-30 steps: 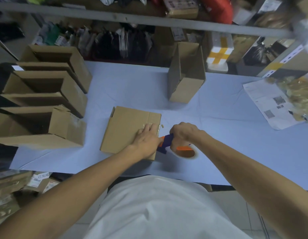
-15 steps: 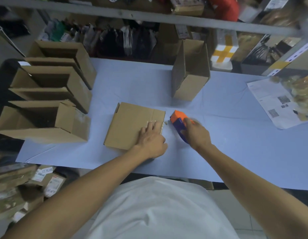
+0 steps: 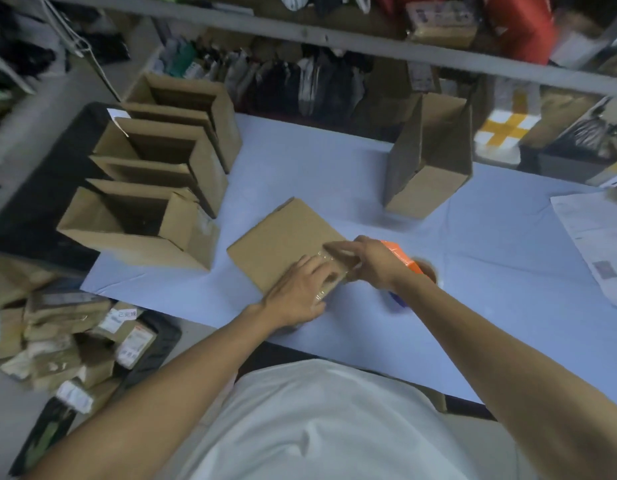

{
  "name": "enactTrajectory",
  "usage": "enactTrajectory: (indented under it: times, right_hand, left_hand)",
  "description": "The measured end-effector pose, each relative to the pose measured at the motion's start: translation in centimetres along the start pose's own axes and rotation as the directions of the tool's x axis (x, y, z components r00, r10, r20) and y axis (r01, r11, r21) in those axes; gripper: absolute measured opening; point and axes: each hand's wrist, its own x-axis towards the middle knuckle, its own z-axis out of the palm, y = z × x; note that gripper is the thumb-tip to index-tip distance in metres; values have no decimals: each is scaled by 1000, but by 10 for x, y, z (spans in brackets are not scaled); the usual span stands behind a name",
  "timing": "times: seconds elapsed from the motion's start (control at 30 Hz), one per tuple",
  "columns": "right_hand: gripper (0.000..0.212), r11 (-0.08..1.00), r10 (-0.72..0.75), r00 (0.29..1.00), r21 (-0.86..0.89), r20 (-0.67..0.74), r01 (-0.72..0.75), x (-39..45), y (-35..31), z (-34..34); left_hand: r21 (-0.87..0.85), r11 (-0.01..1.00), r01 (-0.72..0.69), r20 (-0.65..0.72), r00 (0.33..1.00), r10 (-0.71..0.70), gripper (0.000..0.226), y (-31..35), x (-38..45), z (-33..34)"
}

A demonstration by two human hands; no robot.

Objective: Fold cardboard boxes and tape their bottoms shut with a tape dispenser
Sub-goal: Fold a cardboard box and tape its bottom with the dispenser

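Note:
A cardboard box (image 3: pixel 283 240) lies bottom up on the blue table, turned at an angle, with clear tape shining along its near right edge. My left hand (image 3: pixel 300 292) rests flat on that taped edge, fingers straight. My right hand (image 3: pixel 373 261) reaches across from the right and its fingers lie on the box's right corner over the tape. The orange and blue tape dispenser (image 3: pixel 404 259) sits on the table just behind and under my right wrist, partly hidden by the forearm. Neither hand holds it.
Several folded open boxes (image 3: pixel 154 188) stand in a row at the left of the blue table (image 3: pixel 334 174). Another open box (image 3: pixel 428 161) stands at the back centre. Printed paper (image 3: pixel 598 247) lies at the right. Shelves of goods line the back, with parcels on the floor at left.
My right hand set the tape dispenser down on the table and moved onto the box's taped corner. The box has turned clockwise. My left hand stayed flat on it.

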Motion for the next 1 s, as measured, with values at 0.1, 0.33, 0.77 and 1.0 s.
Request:
enactTrajectory:
  times: [0.1,0.33,0.77,1.0]
  right_hand:
    - [65,910,76,997,408,15,-75,2,-7,-13]
    - [53,773,162,982,631,-102,-62,16,-43,-27]
    - [33,793,231,914,608,-332,21,53,-76,-28]
    - [27,731,287,909,682,-303,-3,57,-81,-32]
  left_hand:
    - [-52,997,54,-172,983,-62,49,-13,-4,-25]
    - [108,983,151,-373,922,-100,20,-24,7,-73]
    - [-225,939,261,-373,867,-330,37,-68,22,-104]
    - [-284,933,223,-441,833,-333,18,-64,24,-103]
